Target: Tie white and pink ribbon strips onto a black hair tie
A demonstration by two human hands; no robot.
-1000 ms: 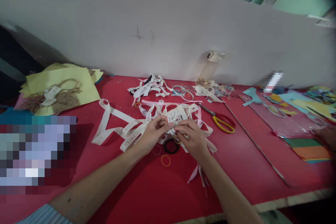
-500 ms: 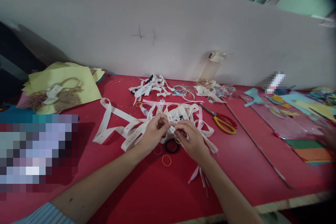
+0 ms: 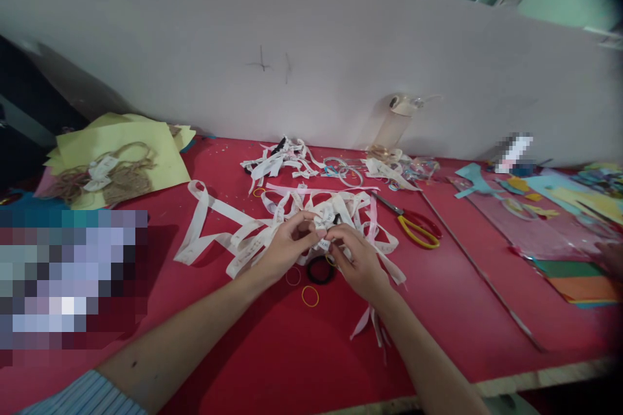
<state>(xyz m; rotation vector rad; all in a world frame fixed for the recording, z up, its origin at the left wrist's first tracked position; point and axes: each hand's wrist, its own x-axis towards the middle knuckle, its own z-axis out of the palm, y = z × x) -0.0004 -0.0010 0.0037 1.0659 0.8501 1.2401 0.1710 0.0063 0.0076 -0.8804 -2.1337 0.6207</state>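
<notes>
Both hands stayed; left hand (image 3: 287, 248) and right hand (image 3: 354, 259) fingers pinch ribbon (image 3: 325, 233) mid-table.

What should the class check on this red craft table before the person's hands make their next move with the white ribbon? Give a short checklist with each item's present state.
1. Both hands on the ribbon: left hand and right hand pinch a white ribbon piece between them: ok.
2. Ribbon free of the pile: it sits over the tangled white ribbon heap: cannot tell.
3. Scissors away from the fingers: lying to the right, untouched: ok.
4. Black ring and yellow rubber band loose under the hands: not ok, clutter.
5. Long thin rod lying clear of the right arm: ok.
</notes>
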